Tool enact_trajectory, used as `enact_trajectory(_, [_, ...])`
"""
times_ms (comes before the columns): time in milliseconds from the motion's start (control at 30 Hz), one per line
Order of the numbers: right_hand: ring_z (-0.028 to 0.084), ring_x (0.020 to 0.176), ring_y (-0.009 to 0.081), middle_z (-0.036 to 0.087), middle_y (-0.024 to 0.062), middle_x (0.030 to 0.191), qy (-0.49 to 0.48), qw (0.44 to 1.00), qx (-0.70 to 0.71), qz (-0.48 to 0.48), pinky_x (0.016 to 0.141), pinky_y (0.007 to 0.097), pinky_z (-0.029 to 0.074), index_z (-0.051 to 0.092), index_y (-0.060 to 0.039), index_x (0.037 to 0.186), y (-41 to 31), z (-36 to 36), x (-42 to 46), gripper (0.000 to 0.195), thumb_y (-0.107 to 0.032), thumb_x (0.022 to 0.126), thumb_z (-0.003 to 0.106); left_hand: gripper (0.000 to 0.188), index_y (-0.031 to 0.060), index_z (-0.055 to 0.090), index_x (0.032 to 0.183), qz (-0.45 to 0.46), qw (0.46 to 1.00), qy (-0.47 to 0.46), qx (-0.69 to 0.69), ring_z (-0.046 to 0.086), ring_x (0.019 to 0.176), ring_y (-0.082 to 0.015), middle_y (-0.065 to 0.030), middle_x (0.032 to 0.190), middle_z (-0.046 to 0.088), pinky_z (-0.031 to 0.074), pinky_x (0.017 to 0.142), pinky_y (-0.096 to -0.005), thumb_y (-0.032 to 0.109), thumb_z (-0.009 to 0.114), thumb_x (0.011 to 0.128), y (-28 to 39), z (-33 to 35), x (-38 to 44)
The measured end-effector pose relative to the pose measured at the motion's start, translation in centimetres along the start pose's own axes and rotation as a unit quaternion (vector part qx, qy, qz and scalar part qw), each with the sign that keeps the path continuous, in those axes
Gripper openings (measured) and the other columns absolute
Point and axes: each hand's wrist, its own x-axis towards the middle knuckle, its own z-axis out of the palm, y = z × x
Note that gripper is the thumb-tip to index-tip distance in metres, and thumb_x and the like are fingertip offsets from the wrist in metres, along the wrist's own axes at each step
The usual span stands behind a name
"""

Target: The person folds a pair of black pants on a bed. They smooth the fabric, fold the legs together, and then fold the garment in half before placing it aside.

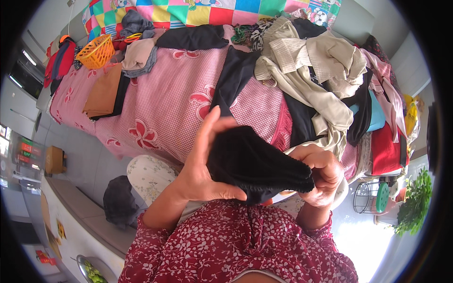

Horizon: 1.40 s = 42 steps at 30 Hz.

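Observation:
A black garment (256,155) with a plush inner side is held up before my chest, between both hands. My left hand (203,169) spreads around its left end, thumb along the lower edge and fingers behind. At the other end my right hand (320,173) pinches the gathered, ribbed-looking edge. Behind the left fingers a length of black cloth (237,70) runs up over the pink sofa cover (170,88). Whether it joins the held garment is hidden.
Beige garments (311,70) lie heaped at the right. Folded brown cloth (104,92), folded pale clothing (138,56) and an orange plastic basket (95,52) sit at the left. A dark cloth (120,201) hangs over a bench behind. A green-topped stool (382,197) stands at the right.

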Motion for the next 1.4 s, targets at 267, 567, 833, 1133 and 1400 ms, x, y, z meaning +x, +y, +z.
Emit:
enact_trajectory(267, [0.065,0.075,0.0211,0.065,0.0216,0.094,0.031,0.993,0.110,-0.037,0.065,0.0286,0.052,0.055,0.0042,0.098,0.0,-0.8,0.4,0.032,-0.021,0.089,0.072,0.153,0.0051,-0.017,0.153,-0.037,0.975,-0.004,-0.220,0.047,0.129,-0.0277,-0.0221,0.143,0.037,0.039,0.109,-0.0407,0.029,0.098,0.056,-1.3,1.0,-0.8])
enact_trajectory(567, [0.061,0.079,0.0180,0.064,0.0195,0.096,0.094,0.996,0.000,-0.011,0.071,0.0283,0.050,0.054,0.0039,0.096,-0.3,-1.8,0.1,0.023,-0.010,0.085,0.069,0.114,0.0001,0.004,0.156,-0.032,0.995,0.030,-0.094,0.067,0.098,-0.0194,-0.0137,0.107,0.064,0.053,0.088,-0.0293,-0.004,0.081,0.072,-0.4,1.6,-1.3])
enact_trajectory(833, [0.060,0.083,0.0222,0.063,0.0143,0.091,0.181,0.979,-0.023,0.086,0.075,0.0297,0.048,0.058,0.0049,0.099,-0.8,-1.0,0.3,0.025,0.004,0.074,0.056,0.067,-0.0058,0.048,0.131,0.119,0.976,-0.136,0.121,0.068,0.083,-0.0269,-0.0147,0.096,0.068,0.056,0.074,-0.0349,0.001,0.078,0.072,3.0,1.0,-1.3])
enact_trajectory(1133, [0.061,0.084,0.0309,0.064,0.0106,0.073,-0.037,0.992,0.081,-0.088,0.079,0.0440,0.052,0.063,-0.0005,0.075,-1.6,-1.0,1.6,0.011,0.004,0.077,0.053,0.024,0.0010,0.063,0.109,0.039,0.956,-0.231,-0.179,0.063,0.104,-0.0299,-0.0169,0.117,0.062,0.050,0.092,-0.0391,0.010,0.071,0.087,0.7,2.5,1.5])
enact_trajectory(1400, [0.057,0.102,0.0319,0.068,0.0055,0.079,-0.110,0.992,-0.038,-0.056,0.114,0.0558,0.023,0.064,-0.0062,0.071,-2.9,-1.1,2.1,0.023,-0.017,0.091,0.060,0.032,0.0002,0.065,0.107,-0.141,0.866,-0.363,-0.314,0.063,0.108,-0.0158,-0.0078,0.104,0.067,0.047,0.094,-0.0245,-0.007,0.073,0.077,-0.1,5.7,6.6])
